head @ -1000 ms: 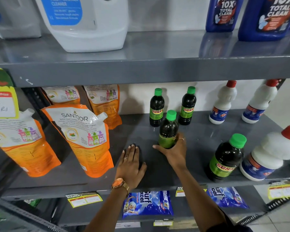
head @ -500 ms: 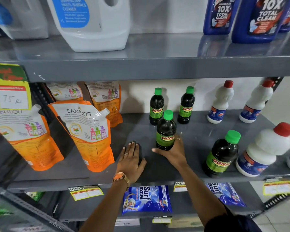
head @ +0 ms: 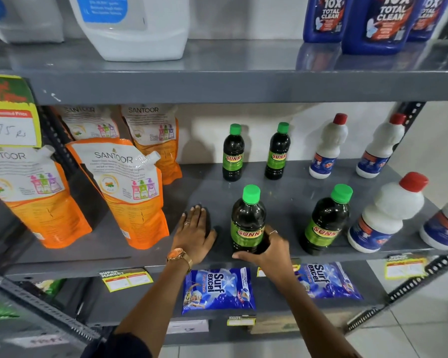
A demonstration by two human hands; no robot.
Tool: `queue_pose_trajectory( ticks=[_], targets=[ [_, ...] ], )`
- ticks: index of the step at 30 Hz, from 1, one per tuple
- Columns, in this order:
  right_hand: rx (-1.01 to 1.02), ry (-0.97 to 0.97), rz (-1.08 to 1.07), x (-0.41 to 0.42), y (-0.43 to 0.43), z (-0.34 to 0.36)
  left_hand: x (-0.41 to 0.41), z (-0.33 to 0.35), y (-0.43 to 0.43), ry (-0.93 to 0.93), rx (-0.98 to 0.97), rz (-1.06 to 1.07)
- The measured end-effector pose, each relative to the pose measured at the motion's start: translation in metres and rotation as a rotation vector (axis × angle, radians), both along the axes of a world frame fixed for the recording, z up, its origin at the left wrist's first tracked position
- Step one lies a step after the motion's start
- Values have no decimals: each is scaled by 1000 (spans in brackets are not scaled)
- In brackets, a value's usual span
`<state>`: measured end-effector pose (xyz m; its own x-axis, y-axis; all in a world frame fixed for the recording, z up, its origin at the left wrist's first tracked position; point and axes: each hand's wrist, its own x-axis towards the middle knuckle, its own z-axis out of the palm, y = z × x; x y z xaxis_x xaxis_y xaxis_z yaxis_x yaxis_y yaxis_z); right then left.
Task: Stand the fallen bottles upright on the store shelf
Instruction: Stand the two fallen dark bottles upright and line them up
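A dark SUNNY bottle point(head: 248, 218) with a green cap stands upright near the front of the grey middle shelf point(head: 282, 189). My right hand point(head: 267, 251) wraps around its base from the right. My left hand point(head: 194, 235) lies flat on the shelf just left of the bottle, fingers apart, holding nothing. Another dark bottle point(head: 326, 220) stands to the right at the front. Two more, a left one point(head: 233, 153) and a right one point(head: 277, 152), stand upright at the back.
White bottles with red caps point(head: 386, 215) stand at the right, front and back. Orange SANTOOR pouches point(head: 124, 192) lean at the left. Above are a white jug point(head: 135, 24) and blue cleaner bottles point(head: 383, 21). Blue Surf Excel packets point(head: 217, 288) lie on the shelf below.
The bottle in my right hand has come forward toward the shelf's front edge and turned its label to face me. My left hand has stayed flat on the shelf.
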<state>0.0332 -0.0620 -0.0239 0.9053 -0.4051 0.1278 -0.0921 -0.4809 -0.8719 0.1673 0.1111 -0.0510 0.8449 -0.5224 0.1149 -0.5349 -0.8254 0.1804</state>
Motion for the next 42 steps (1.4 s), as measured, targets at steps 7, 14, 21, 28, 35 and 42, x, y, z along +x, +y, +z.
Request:
queue_pose_trajectory(
  ticks=[7,14,21,28,35,42],
  targets=[
    [16,17,20,-4,5,2,-8,10,4,76,-91,-18],
    [39,-284,-467,-77,-12,-7,-71,7,20,240,-397,-6],
    [38,-66,-292,-76,-84,-6,-98,6,-6,108,-542,96],
    [21,-86,-226,-63,-90,-9,-101,4,-32,147,-643,226],
    [41,-96,-176,-64,-104,-13,-108,-1,-43,163,-683,294],
    [33,-105,-172,-56,-96,-9,-96,-5,-45,49,-687,394]
  ],
)
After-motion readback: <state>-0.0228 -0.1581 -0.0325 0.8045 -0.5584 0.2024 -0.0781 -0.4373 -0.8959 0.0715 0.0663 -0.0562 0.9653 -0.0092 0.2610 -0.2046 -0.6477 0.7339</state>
